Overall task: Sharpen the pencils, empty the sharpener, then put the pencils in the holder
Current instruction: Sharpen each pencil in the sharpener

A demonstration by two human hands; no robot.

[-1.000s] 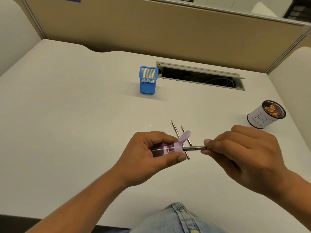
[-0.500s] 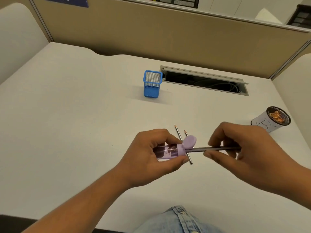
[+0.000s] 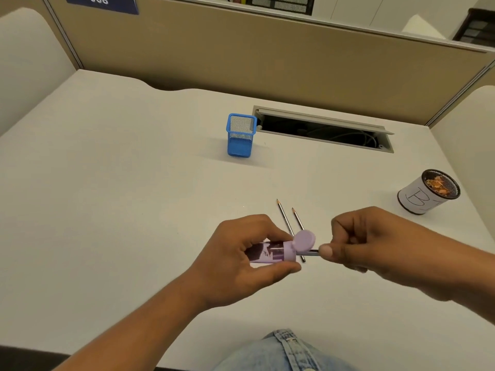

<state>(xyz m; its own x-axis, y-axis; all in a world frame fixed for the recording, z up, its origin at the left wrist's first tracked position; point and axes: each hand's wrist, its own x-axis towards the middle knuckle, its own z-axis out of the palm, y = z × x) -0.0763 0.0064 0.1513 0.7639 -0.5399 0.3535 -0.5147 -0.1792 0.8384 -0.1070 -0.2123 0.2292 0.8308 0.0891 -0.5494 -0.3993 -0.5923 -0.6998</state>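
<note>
My left hand point(image 3: 238, 253) grips a purple tube-shaped sharpener point(image 3: 270, 253) lying sideways, its round lid point(image 3: 304, 241) flipped open. My right hand point(image 3: 375, 239) pinches a dark pencil point(image 3: 312, 253) whose tip sits in the sharpener's mouth; only a short bit of its shaft shows between the hands. Two sharpened pencils point(image 3: 283, 214) point(image 3: 297, 218) lie side by side on the white desk point(image 3: 120, 196) just behind the sharpener, points away from me. A blue mesh holder point(image 3: 240, 136) stands upright farther back, with nothing showing inside it.
A white-wrapped cup point(image 3: 426, 192) marked with a B holds pencil shavings at the right. A cable slot point(image 3: 324, 129) opens in the desk behind the holder. Beige partition walls point(image 3: 267, 57) enclose the desk. Denim cloth point(image 3: 284, 352) shows at the near edge.
My right hand has slid left along the pencil toward the sharpener, so less of the shaft shows. The sharpener's lid has turned to face up more. The view has tilted slightly.
</note>
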